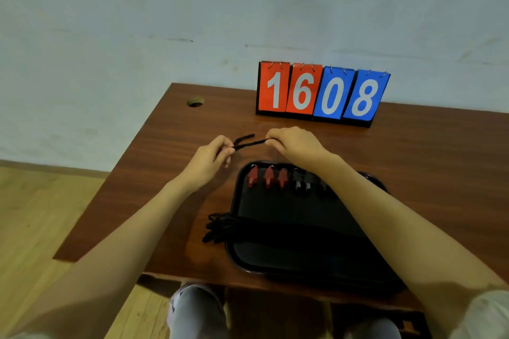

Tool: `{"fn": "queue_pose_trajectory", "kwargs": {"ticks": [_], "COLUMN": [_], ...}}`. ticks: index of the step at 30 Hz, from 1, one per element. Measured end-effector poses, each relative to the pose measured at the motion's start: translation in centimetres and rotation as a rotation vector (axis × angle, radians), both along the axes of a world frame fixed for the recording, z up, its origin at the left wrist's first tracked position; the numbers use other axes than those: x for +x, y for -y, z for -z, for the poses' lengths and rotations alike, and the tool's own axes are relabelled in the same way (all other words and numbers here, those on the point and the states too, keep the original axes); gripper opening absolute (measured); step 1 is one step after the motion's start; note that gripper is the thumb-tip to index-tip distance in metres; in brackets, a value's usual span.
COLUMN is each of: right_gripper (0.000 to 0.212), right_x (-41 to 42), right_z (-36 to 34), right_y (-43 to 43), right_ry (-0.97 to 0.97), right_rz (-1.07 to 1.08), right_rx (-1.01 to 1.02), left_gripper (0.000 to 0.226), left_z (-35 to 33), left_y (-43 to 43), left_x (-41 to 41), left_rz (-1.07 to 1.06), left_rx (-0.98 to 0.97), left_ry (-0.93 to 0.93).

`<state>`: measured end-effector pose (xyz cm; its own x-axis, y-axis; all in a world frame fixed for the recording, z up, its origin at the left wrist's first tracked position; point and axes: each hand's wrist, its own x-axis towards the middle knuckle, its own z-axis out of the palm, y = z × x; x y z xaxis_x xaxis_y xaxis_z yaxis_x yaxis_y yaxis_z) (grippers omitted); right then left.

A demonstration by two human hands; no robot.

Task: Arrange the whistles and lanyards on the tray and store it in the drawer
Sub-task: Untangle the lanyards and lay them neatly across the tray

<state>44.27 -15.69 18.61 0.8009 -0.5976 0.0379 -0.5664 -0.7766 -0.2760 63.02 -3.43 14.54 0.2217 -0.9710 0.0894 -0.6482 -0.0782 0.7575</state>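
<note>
A black tray [289, 270] lies on the brown table [170, 173] in front of me. Along its far edge stand three red whistles [268, 177] and, to their right, dark whistles [302, 181], partly hidden by my right forearm. A bundle of black lanyards [220, 226] lies across the tray's middle and hangs over its left rim. Beyond the tray, my left hand [210, 158] and my right hand [294, 143] each pinch one end of a folded black lanyard [248, 143] stretched between them, just above the table.
A flip scoreboard [321, 93] reading 16 and 08 stands at the table's far edge against a pale wall. A round cable hole [195, 102] sits at the far left corner. Wooden floor lies left of the table. My knees show under its near edge.
</note>
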Motion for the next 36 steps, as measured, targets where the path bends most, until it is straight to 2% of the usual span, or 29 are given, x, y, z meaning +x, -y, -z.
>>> {"fn": "queue_pose_trajectory", "kwargs": {"ticks": [3,6,9,13,15,17,19,23,26,36], "right_gripper": [0.031,0.033,0.031,0.025,0.027,0.027,0.015,0.011,0.012,0.011], "right_x": [-1.6,-3.5,-5.7,-8.7,-10.3,-12.0,-13.7,-16.7,-18.6,-23.5], "right_z": [-2.9,-6.1,-9.2,-12.0,-12.7,-13.0,-13.1,-12.6,-11.1,-3.9], "right_y": [0.7,0.9,0.5,-0.2,-0.7,-1.1,-1.6,-2.9,-3.4,-4.4], "right_ry": [0.125,0.203,0.321,0.58,0.619,0.624,0.643,0.528,0.481,0.233], "right_rz": [0.04,0.094,0.183,0.302,0.314,0.332,0.37,0.377,0.371,0.588], "right_rx": [-0.192,-0.233,-0.194,-0.022,0.045,0.072,0.057,-0.024,-0.044,-0.108], "left_gripper": [0.014,0.022,0.024,0.024,0.024,0.026,0.026,0.025,0.026,0.026], "left_z": [-3.8,-7.7,-10.8,-13.1,-13.4,-13.5,-13.3,-12.5,-11.1,-4.6], "left_y": [0.9,1.7,2.1,1.8,1.6,1.2,0.8,-0.1,-1.0,-4.1], "left_x": [-0.2,-0.4,-1.0,-2.9,-3.7,-4.3,-4.7,-5.4,-5.9,-7.0], "left_rz": [-0.054,-0.08,-0.085,-0.096,-0.106,-0.121,-0.132,-0.104,-0.083,-0.023], "left_rx": [-0.126,-0.221,-0.284,-0.343,-0.359,-0.371,-0.381,-0.35,-0.278,0.001], "left_ry": [0.086,0.142,0.185,0.17,0.186,0.213,0.233,0.258,0.285,0.32]}}
